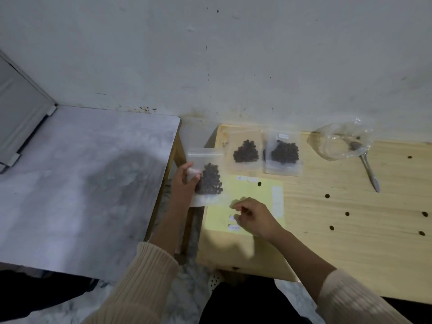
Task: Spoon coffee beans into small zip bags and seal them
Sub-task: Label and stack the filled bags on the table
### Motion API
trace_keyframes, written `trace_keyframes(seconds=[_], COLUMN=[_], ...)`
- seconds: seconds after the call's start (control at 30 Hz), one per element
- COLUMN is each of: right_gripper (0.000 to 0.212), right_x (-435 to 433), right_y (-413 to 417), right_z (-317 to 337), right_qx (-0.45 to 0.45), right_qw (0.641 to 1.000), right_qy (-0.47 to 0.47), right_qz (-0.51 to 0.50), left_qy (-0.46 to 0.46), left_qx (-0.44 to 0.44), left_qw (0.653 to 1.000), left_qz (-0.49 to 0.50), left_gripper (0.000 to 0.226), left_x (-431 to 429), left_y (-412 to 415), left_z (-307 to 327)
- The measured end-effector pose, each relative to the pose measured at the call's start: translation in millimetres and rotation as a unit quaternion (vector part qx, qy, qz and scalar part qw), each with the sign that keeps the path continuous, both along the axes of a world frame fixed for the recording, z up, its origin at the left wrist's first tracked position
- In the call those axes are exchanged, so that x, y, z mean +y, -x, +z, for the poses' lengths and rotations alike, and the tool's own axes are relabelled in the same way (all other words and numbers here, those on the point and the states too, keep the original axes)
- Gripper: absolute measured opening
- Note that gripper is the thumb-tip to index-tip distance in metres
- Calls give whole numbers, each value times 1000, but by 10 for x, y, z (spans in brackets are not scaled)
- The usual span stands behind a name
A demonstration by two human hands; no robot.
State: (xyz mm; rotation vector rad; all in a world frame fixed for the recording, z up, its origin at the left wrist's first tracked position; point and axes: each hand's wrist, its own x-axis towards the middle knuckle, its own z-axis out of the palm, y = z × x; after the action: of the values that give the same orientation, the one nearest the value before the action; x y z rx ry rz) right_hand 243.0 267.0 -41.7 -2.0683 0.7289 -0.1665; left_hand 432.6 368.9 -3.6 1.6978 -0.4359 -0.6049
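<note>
My left hand [182,181] grips a small clear zip bag [207,176] of dark coffee beans, held upright over the left edge of the wooden table [350,206]. My right hand [252,217] hovers over a yellow label sheet [257,195] with its fingers curled, fingertips at a small white label [233,217]. I cannot tell if it pinches the label. Two more bean-filled zip bags [245,150] [284,153] lie flat at the table's back edge. A metal spoon [367,164] lies with its bowl inside an almost empty clear plastic bag [343,141] at the back right.
A grey metal-topped table [81,183] stands to the left, with a narrow gap between it and the wooden table. The wall runs close behind both. Another white label [234,228] sits on the sheet. The wooden top has several small dark holes.
</note>
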Motion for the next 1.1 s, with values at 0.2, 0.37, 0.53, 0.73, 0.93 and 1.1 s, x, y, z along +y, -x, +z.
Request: trace_keyframes(seconds=[0.2,0.37,0.53,0.73,0.93,1.1], right_gripper=[17,14,22,10,13,8], right_x=[21,34,-43,-523,-860,-979], right_y=[-50,-84,-66,-101,-332,-350], right_z=[-36,-70,127,609,1264,1574], right_qx=[-6,6,-1,-118,-191,-206], right_qw=[998,997,998,966,955,948], right_qy=[40,46,-64,-115,-108,-78], right_qz=[44,59,-18,-202,-198,-229], left_qy=[2,4,-26,-14,31,36], left_qx=[9,23,19,2,27,14], left_qw=[1000,1000,999,996,988,977], left_qz=[-4,-6,-30,-91,-148,-208], left_gripper=[31,31,38,38,51,57], left_x=[84,115,29,-234,-669,-958], left_y=[72,138,134,167,309,453], left_z=[7,11,140,425,813,1149])
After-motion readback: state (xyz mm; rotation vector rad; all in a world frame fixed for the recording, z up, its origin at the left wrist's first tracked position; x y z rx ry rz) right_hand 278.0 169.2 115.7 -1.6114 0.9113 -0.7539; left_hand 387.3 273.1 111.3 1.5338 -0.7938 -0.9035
